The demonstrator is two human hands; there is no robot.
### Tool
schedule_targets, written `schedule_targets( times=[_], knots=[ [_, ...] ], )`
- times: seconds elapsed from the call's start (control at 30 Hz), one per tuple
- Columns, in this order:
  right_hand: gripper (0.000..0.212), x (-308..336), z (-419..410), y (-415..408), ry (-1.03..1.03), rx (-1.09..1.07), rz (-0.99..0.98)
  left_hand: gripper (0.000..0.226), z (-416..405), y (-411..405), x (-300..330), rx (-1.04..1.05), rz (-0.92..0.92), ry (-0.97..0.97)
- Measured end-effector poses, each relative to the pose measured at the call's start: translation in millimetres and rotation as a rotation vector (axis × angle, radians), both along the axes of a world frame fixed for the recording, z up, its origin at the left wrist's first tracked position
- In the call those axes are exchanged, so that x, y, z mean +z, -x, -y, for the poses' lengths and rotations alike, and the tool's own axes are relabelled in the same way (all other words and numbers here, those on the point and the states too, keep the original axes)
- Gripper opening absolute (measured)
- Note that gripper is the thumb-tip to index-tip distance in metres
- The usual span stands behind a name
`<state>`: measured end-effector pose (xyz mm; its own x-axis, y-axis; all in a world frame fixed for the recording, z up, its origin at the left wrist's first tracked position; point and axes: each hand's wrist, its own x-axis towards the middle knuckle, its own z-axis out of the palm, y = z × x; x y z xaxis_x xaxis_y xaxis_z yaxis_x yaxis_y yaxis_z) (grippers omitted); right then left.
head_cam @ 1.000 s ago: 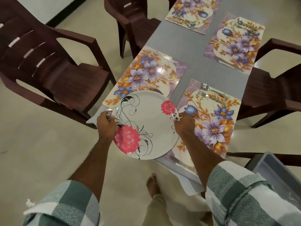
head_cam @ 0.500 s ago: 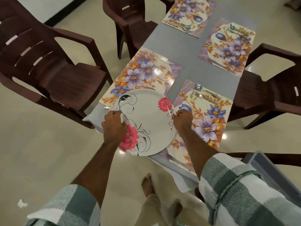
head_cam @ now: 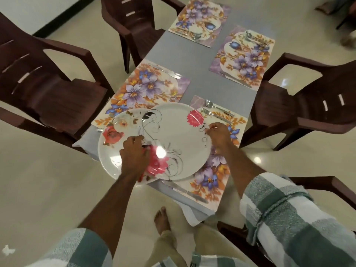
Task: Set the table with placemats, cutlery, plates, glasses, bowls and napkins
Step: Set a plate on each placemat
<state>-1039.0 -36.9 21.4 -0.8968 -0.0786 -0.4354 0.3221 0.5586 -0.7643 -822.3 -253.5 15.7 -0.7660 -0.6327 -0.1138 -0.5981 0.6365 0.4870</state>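
Head view, both hands gripping 2 round glossy plates

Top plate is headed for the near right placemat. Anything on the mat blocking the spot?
Nothing visible blocks it. The near right placemat has a spoon and fork along its far edge and a knife along its near edge; the middle shows only the print, though the top plate covers part.
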Motion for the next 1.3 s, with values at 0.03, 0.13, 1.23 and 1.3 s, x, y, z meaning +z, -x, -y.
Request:
schedule_targets(
  times=[0.03,0.13,1.23,1.3],
  knots=[
    [0.012,2.8,-18.1,11.7,-0.010,0.006,0.000,0.040,-10.5,4.3,-0.3,-0.009,-0.003,0.009],
    [0.010,4.8,-70.7,46.3,-0.016,-0.007,0.020,0.042,-44.3,17.3,0.5,-0.003,0.010,0.013],
    [0.028,-26.6,-155.8,38.3,-0.256,0.212,-0.024,0.043,-161.6,7.1,-7.6,-0.054,0.355,0.105],
    [0.040,-28.0,-158.2,32.5,-0.331,0.296,-0.083,0.046,-166.5,9.2,-8.4,-0.119,0.383,0.167]
  ],
)
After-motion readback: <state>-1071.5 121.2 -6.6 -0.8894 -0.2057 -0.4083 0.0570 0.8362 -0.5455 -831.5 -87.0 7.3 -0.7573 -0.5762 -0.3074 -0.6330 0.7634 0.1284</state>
